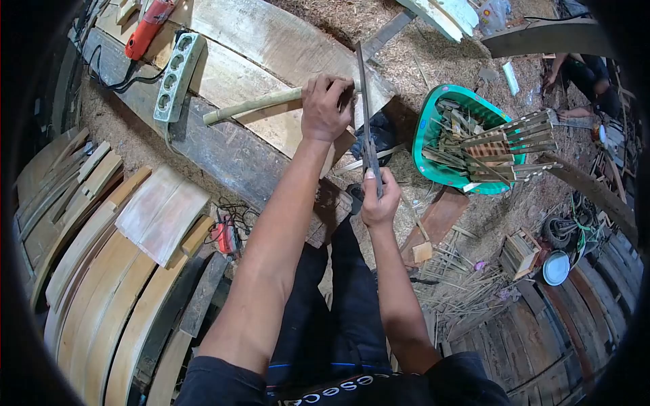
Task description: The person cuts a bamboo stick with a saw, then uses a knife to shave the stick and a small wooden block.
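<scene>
My left hand (328,103) is closed around a slightly curved, pale round wooden stick (261,105), pressing it down on the wooden workbench (237,145). The stick's long end reaches out to the left. In my right hand (380,196) I grip the handle of a hand saw (364,101), whose long blade shows nearly edge-on and points away from me. The blade crosses the stick's right end, just beside my left fingers.
A power strip (177,81) and a red power tool (149,28) lie on the bench. Right of it stands a green basket (423,128) full of wood scraps. Curved planks (128,284) are stacked at left. Another person (596,81) crouches at far right.
</scene>
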